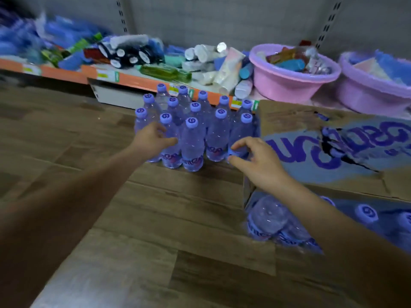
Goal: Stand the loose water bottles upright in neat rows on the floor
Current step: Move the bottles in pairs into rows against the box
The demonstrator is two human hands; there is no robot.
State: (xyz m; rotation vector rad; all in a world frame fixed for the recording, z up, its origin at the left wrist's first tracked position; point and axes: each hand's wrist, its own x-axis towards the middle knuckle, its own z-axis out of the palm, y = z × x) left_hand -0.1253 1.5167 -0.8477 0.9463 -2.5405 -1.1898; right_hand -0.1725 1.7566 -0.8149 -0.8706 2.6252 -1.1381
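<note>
Several clear water bottles (192, 143) with purple caps stand upright in tight rows on the wooden floor (155, 218). My left hand (151, 138) grips the second bottle from the left (171, 155) in the front row, thumb across its front. My right hand (258, 161) curls thumb and fingers round the lower part of the front row's rightmost bottle (242, 132). More bottles (269, 218) lie and stand inside an open cardboard box (333, 150) at my right, partly under my right forearm.
The box's printed flap touches the right side of the rows. Behind the bottles runs a low shelf with an orange edge (138, 82), piled with packaged goods. Two pink basins (289, 83) (369, 94) sit on it at the right. Wooden floor stretches left and toward me.
</note>
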